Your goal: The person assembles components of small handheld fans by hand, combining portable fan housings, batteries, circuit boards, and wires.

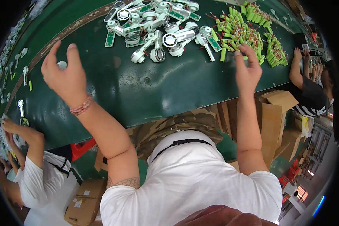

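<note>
My left hand [66,73] is raised over the left part of the green workbench [139,90], its thumb and fingers spread apart and nothing visible in them. A small pale round piece [62,64] shows in the gap between thumb and finger. My right hand [248,73] hovers at the near edge of a pile of green cylindrical battery cells [235,32] with red wires, thumb and forefinger apart; whether it touches a cell I cannot tell. Between the hands, farther back, lies a heap of white handheld fan units [169,39], some with green circuit boards showing.
A conveyor belt [17,56] with scattered parts runs along the far left. Co-workers sit on both sides, a white-shirted person [41,177] left and a black-sleeved person [309,92] right. Cardboard boxes [271,124] stand by the bench on the right, and another carton [84,201] lower left.
</note>
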Tool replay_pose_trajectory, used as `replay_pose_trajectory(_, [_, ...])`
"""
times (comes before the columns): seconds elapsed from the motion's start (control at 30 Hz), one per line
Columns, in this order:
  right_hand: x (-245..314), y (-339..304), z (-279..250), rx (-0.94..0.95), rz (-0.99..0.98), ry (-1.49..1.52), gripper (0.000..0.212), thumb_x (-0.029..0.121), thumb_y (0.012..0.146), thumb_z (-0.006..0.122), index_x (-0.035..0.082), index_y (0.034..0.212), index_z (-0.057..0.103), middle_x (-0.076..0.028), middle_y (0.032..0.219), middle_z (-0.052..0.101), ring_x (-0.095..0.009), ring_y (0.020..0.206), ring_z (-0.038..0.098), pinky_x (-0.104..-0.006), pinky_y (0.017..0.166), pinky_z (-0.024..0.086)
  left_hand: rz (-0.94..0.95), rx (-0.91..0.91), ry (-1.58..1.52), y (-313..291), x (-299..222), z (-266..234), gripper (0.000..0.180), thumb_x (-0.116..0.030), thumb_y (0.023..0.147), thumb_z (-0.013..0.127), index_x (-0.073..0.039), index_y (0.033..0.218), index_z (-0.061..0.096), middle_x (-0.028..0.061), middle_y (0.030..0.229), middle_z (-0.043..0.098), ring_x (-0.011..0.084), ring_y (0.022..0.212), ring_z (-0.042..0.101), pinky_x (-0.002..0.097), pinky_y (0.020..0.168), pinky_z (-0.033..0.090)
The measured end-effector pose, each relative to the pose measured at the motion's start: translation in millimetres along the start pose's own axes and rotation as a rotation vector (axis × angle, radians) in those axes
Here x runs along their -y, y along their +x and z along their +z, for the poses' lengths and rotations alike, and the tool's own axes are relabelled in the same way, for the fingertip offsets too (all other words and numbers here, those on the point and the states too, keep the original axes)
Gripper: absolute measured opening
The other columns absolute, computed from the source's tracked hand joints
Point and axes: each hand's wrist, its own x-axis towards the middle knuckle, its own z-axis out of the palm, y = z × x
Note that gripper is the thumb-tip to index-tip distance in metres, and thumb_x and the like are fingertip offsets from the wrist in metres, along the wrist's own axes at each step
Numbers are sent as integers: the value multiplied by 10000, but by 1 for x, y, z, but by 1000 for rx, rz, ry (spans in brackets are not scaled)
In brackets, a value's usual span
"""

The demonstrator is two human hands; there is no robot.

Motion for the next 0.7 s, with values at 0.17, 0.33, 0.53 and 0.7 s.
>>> replay_pose_trajectory(0.17, [-33, 27, -10, -78, -120, -409, 210, 206, 841, 710, 75, 1005, 719, -148, 1174, 639, -323, 1191, 518, -470, 1159, 164, -43, 352, -600, -27, -50, 24, 238, -144, 796, 717, -55, 1015, 691, 96, 879, 646, 222, 797, 626, 322, 752, 501])
replay_pose_trajectory(0.33, [-44, 35, -11, -120, -138, -137, 143, 127, 858, 712, 36, 965, 739, -138, 1161, 660, -226, 1144, 564, -391, 1084, 303, -85, 833, -585, -43, -65, 24, 323, -278, 751, 740, -54, 972, 667, 62, 848, 641, 181, 705, 607, 311, 645, 508])
replay_pose_trajectory(0.53, [18, 35, 0, -293, 209, 543, 198, 82, 929, 620, -55, 1056, 685, -85, 1018, 704, -100, 909, 624, -214, 841, 471, 150, 847, -409, -59, -70, 28, 370, -224, 749, 723, -72, 1069, 617, 115, 973, 642, 326, 901, 620, 403, 781, 504])
replay_pose_trajectory(0.7, [49, 24, 10, -226, 272, 793, 134, 35, 909, 621, -43, 1012, 658, -135, 974, 699, -90, 813, 609, -205, 647, 427, -245, 847, -635, -39, -67, 24, 317, -128, 800, 694, -35, 1095, 623, 92, 888, 674, 172, 749, 631, 289, 692, 503])
